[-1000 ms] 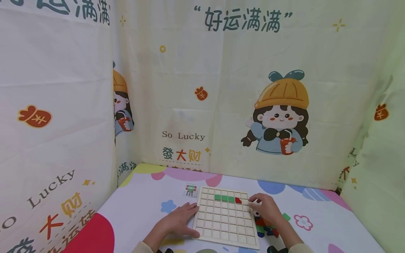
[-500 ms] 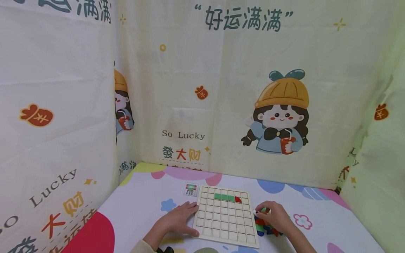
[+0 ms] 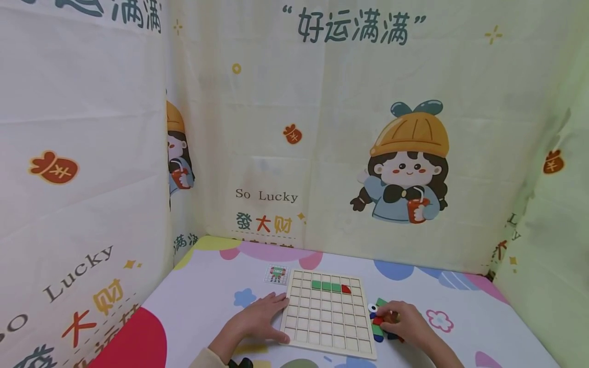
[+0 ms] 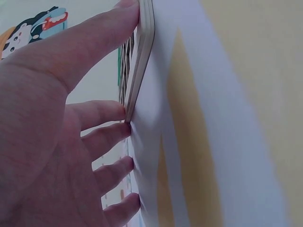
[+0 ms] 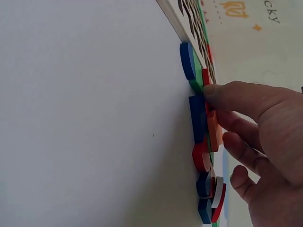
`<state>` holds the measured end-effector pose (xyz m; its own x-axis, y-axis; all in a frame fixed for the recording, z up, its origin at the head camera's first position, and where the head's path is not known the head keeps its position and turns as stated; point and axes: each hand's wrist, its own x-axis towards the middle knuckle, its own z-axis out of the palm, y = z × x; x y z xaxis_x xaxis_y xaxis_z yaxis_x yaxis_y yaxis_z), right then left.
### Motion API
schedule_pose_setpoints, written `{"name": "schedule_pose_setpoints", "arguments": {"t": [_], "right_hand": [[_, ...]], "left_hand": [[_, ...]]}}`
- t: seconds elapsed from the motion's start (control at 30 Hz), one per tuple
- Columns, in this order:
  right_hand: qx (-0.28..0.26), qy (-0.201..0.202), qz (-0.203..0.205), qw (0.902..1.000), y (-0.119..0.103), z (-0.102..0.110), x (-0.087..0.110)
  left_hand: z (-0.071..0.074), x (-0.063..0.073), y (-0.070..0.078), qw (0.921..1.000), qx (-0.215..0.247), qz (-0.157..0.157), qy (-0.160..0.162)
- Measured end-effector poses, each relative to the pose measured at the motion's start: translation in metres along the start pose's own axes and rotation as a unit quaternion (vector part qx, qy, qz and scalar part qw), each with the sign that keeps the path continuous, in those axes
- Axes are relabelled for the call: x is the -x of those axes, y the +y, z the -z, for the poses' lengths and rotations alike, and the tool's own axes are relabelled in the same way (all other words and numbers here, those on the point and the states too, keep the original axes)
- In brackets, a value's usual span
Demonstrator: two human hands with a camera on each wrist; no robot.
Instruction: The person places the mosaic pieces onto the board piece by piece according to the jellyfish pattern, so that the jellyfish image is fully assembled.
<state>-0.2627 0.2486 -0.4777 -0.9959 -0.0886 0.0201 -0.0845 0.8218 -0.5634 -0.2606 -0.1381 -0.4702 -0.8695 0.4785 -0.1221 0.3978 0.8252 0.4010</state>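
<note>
The left hand [image 3: 258, 321] is spread, its fingers extended. Its fingertips contact the left edge of a square, light wooden grid board [image 3: 324, 319]; its thumb rests on the same edge, close to the near left corner. The board lies flat on a white tabletop [image 3: 207, 289] printed with coloured shapes.

The right hand [image 3: 407, 322] is positioned over a pile of small coloured pieces [image 3: 377, 330], just right of the board. Its fingers are bent, and the thumb tip touches a flat red piece [image 5: 205, 76]. Whether the index finger closes the pinch cannot be told. A thick orange piece [image 5: 214, 130] sits just beside these fingers. A white round piece with a black dot [image 3: 373, 308] lies at the left side of the pile.

Three green square pieces [image 3: 326, 286] occupy adjacent cells in the board's second row from the far edge. A red piece with one curved edge [image 3: 346, 290] occupies the next cell to the right. A small printed pattern card [image 3: 277, 275] lies left of the board's far left corner.
</note>
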Motion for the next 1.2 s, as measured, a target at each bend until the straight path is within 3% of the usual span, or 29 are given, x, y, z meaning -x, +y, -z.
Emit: {"name": "schedule_pose_setpoints", "arguments": {"t": [0.33, 0.5, 1.2], "right_hand": [[-0.001, 0.028, 0.018, 0.9994, -0.003, -0.004, -0.007], [-0.014, 0.038, 0.004, 0.9992, -0.013, -0.008, -0.017], [-0.019, 0.067, 0.021, 0.9973, -0.039, -0.030, -0.061]], "left_hand": [[0.002, 0.003, 0.001, 1.0000, 0.005, -0.006, 0.003], [0.001, 0.003, 0.000, 1.0000, -0.001, -0.007, 0.006], [-0.003, 0.000, -0.002, 1.0000, -0.004, -0.002, 0.003]]}}
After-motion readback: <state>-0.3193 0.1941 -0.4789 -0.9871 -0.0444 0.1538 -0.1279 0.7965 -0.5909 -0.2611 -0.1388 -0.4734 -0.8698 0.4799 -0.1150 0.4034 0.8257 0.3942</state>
